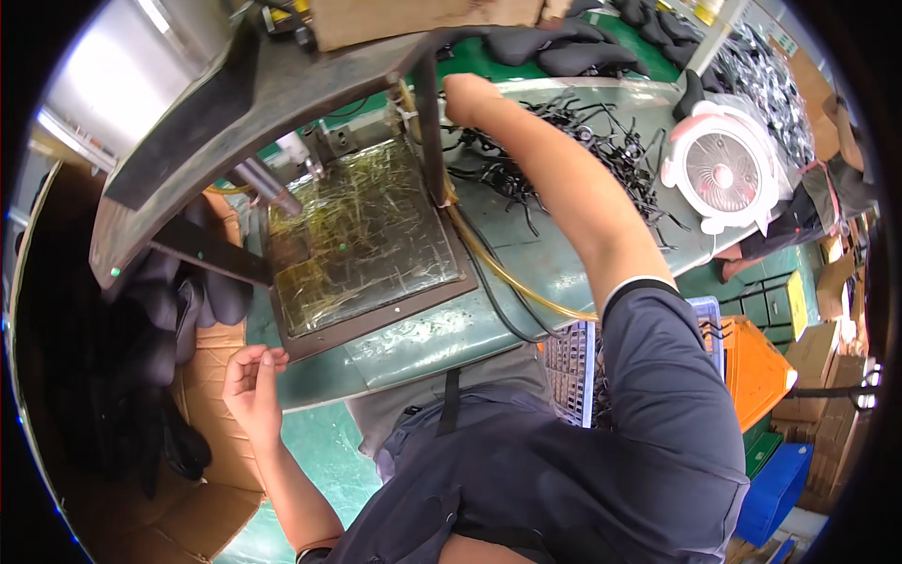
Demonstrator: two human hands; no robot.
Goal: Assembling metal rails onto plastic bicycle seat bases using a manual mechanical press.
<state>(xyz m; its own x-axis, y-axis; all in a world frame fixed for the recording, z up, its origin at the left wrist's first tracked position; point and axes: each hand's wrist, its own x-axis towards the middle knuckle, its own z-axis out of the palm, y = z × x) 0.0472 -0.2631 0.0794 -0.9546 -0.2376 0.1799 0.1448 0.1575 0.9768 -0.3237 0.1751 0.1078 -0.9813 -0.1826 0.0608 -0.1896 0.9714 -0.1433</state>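
Creased shirt (536, 465) nearest, left hand (253, 387) curls loosely near glossy square plate (376, 246), grip of right hand (470, 100) indiscernible.

On the flat green counter (413, 346), thin black bent parts (622, 150) lie right of the dark angular metal frame (301, 92), left of the round white fan (723, 175).

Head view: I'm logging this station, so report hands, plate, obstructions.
Left hand half-curled near front-left corner of streaked plate. Right hand by frame post, fingers hidden. Yellow hose beside plate's right edge.
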